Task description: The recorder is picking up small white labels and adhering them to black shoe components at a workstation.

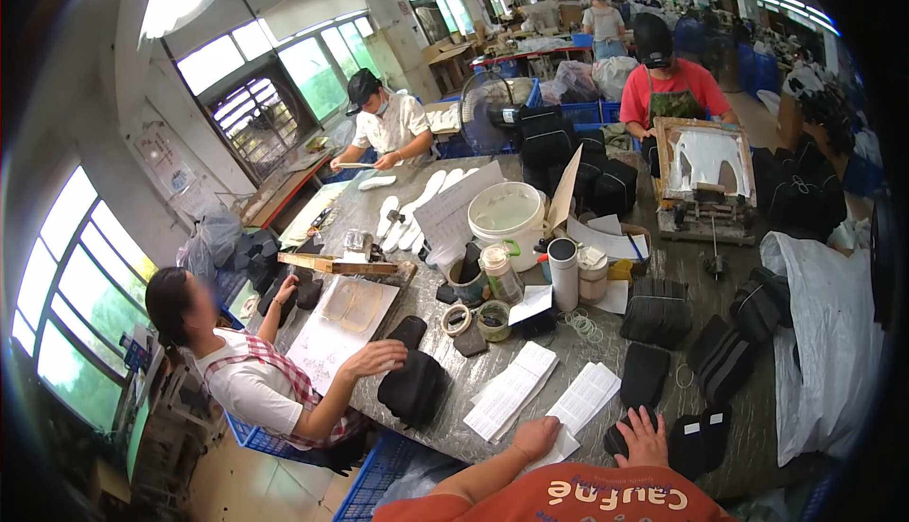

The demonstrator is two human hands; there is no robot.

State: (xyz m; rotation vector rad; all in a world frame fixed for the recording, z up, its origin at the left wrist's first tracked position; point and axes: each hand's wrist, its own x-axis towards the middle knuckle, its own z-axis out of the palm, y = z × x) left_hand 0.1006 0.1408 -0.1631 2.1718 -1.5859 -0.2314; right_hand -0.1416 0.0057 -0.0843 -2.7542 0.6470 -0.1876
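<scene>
– Where's the black pad (614, 441)?
– On the tabletop (601, 352), partly under the right grip (645, 439), which is spread.
– And the left grip (537, 437)?
– Curled at the near end of the paper slips (585, 399); I can't tell whether it pinches them.
– Their long axis?
– Slanting away rightward. A black pouch (646, 376) lies just beyond the right grip.

A white bucket (500, 235) stands behind a jar (504, 283), with white insoles (435, 184) leftward and an electric fan (505, 116) beyond.
</scene>
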